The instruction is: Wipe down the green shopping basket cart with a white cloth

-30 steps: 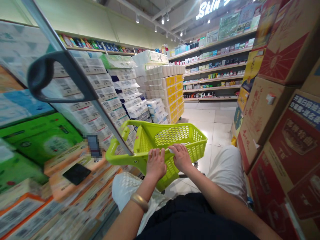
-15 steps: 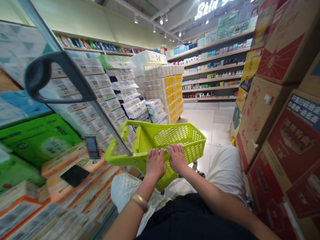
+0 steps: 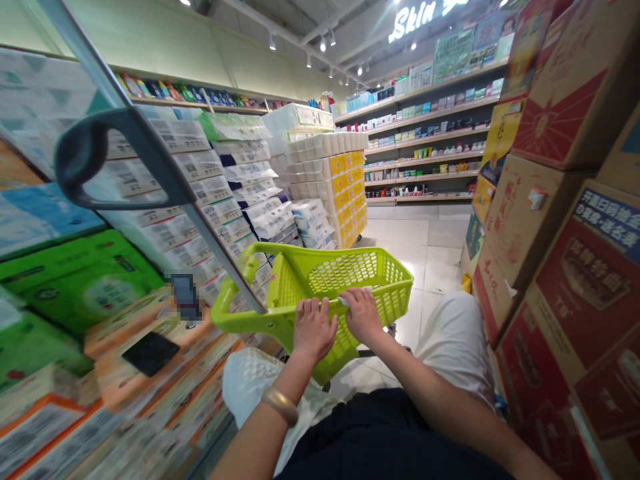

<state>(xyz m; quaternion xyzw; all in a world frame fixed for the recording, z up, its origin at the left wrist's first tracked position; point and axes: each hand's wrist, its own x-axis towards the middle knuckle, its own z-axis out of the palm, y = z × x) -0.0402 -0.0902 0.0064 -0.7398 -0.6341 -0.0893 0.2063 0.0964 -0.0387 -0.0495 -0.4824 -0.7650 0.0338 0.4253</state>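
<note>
A lime-green plastic shopping basket [image 3: 385, 280] on wheels stands on the tiled floor in front of me. My left hand [image 3: 313, 329] is closed over the basket's near rim, a gold bangle on its wrist. My right hand [image 3: 363, 315] grips the same rim just to the right, with something small and white under its fingers that I cannot make out. The basket's inside looks bare from here. Its grey pull handle [image 3: 113, 160] rises up and to the left, close to the camera.
Stacked tissue and paper-goods packs [image 3: 165, 200] line the left side, with a black phone-like slab [image 3: 150, 353] lying on one. Red and brown cartons [image 3: 565, 233] are piled high on the right. The tiled aisle [image 3: 430, 247] runs ahead to stocked shelves [image 3: 425, 140].
Almost nothing has changed. Both hands stay on the basket's rim and the view shifts only slightly.
</note>
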